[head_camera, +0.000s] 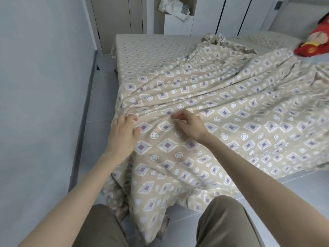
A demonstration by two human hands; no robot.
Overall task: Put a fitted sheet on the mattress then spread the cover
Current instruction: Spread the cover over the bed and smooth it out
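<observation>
- The left hand [124, 130] lies with relaxed fingers on the patterned cover [195, 107].
- The right hand [191, 124] is just beside it with curled fingers; I cannot tell if it pinches cloth.
- The cover lies bunched across the fitted sheet [151, 49] and drapes onto the floor [99, 111].

From my feed this is a bedroom in a home: a low bed [142, 68] fills most of the view, dressed in a patterned sheet [151, 45], with a matching cover [222, 113] rumpled across it and a pillow [267, 39] at the far end. Tall wardrobe doors [231, 15] stand behind, crumpled clothes [175, 8] sit in a niche [194, 6], and the floor [99, 107] is pale tile.
</observation>
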